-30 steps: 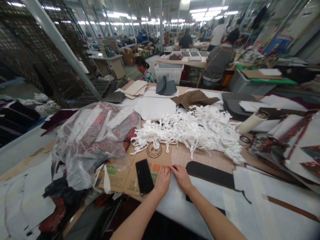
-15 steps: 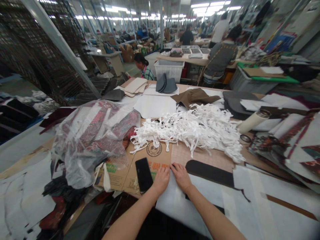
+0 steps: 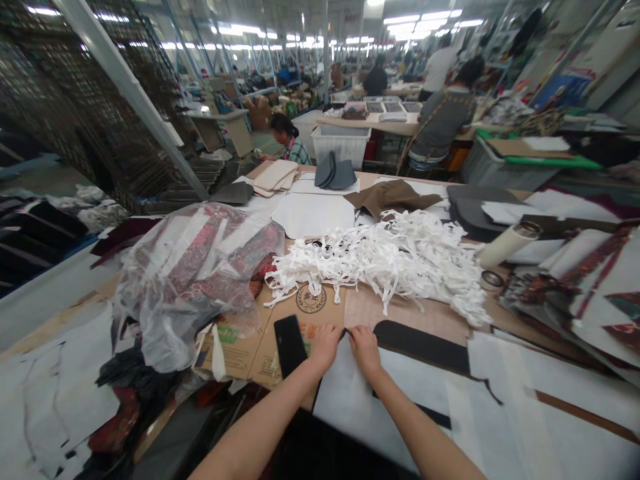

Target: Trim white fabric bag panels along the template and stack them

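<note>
A white sheet [image 3: 345, 403] lies in front of me, and a dark bit of edge shows at its far left corner. My left hand [image 3: 325, 347] grips that corner with its fingers curled. Close beside it, my right hand [image 3: 364, 348] pinches the same edge, fingertips drawn together. The fingers hide part of the edge. To the left of my left hand lies a black phone [image 3: 290, 343] on flattened cardboard [image 3: 255, 353]. A black round-ended panel [image 3: 425, 343] rests just right of my right hand.
Beyond my hands spreads a tangled heap of white strips [image 3: 385, 260]. A clear plastic bag [image 3: 195, 267] with red patterned material sits left. At right stands a cardboard tube [image 3: 507, 243] beside a tape roll [image 3: 491, 280]. A person [image 3: 295, 143] is past the far table edge.
Both hands have shifted slightly, and a dark bit of the sheet's edge now shows raised between the fingertips. The camera view has moved a little.
</note>
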A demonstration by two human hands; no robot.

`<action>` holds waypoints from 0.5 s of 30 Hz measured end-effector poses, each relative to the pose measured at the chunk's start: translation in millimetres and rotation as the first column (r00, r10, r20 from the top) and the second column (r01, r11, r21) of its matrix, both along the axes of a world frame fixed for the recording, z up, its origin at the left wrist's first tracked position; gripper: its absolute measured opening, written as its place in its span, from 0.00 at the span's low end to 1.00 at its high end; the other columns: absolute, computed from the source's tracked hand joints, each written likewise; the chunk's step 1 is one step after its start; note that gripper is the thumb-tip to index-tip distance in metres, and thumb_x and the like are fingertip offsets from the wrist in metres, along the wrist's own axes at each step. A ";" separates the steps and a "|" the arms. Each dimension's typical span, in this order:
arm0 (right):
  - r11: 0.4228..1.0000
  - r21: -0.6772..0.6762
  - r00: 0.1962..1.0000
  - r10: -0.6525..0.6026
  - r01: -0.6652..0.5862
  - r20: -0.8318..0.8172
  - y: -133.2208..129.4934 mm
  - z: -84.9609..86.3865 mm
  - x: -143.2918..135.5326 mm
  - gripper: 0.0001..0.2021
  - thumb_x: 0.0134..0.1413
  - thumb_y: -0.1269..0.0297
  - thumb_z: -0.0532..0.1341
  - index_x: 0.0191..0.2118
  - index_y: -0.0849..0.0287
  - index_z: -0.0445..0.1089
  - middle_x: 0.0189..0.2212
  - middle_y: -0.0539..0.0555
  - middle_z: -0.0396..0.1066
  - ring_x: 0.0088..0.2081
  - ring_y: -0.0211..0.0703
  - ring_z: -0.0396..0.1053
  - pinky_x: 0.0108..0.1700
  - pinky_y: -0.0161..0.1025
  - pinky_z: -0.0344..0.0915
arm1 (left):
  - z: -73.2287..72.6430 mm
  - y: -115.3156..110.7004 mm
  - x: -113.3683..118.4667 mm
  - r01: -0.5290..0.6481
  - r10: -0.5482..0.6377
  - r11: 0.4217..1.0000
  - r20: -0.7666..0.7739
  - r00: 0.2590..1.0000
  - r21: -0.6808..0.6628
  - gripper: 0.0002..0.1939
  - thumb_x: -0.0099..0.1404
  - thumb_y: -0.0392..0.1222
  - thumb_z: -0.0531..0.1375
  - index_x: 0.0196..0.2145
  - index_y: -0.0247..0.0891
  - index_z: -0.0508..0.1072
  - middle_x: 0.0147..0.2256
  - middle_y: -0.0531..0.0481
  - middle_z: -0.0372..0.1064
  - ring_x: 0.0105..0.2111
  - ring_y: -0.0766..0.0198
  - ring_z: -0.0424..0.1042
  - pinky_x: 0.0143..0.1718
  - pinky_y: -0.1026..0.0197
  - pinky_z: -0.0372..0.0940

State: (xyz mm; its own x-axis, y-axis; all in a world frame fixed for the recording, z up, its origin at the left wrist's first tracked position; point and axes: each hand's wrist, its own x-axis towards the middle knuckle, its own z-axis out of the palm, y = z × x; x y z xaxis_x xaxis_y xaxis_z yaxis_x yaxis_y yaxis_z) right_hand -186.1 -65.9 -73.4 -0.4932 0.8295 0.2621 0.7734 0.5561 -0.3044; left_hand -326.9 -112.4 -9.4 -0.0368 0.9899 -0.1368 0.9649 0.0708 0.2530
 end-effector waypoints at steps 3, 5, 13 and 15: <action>1.000 0.005 1.000 0.010 -0.010 -0.019 -1.6 0.5 1.7 0.12 0.58 0.72 0.51 0.42 0.55 0.68 0.36 0.54 0.68 0.39 0.44 0.62 0.38 0.39 0.56 | -1.6 15.3 8.4 -0.054 0.060 0.997 0.100 0.993 -0.061 0.14 0.65 0.35 0.48 0.45 0.40 0.68 0.40 0.47 0.66 0.42 0.61 0.64 0.43 0.60 0.58; 1.000 0.003 1.000 0.012 -0.012 -0.008 -2.3 0.8 2.0 0.12 0.58 0.72 0.51 0.42 0.55 0.69 0.36 0.55 0.68 0.39 0.44 0.63 0.38 0.39 0.56 | -1.8 21.2 8.0 -0.075 0.090 0.992 0.145 0.985 -0.105 0.16 0.64 0.34 0.50 0.48 0.40 0.67 0.41 0.47 0.65 0.43 0.61 0.64 0.43 0.61 0.58; 0.997 0.046 0.998 0.055 -0.055 0.002 -5.2 1.8 4.9 0.12 0.59 0.72 0.51 0.41 0.55 0.69 0.35 0.54 0.68 0.38 0.43 0.63 0.38 0.39 0.57 | -2.0 22.5 5.8 0.106 -0.102 0.993 0.078 0.992 -0.046 0.14 0.66 0.36 0.48 0.44 0.40 0.70 0.41 0.48 0.66 0.42 0.60 0.64 0.43 0.59 0.58; 0.990 0.081 0.993 0.112 -0.114 0.021 -7.5 3.8 6.1 0.11 0.59 0.72 0.51 0.41 0.56 0.69 0.36 0.55 0.68 0.39 0.44 0.62 0.39 0.40 0.57 | -4.9 19.6 5.7 0.200 -0.200 0.980 0.033 0.979 0.011 0.13 0.66 0.36 0.48 0.40 0.38 0.71 0.41 0.47 0.66 0.42 0.60 0.63 0.44 0.58 0.58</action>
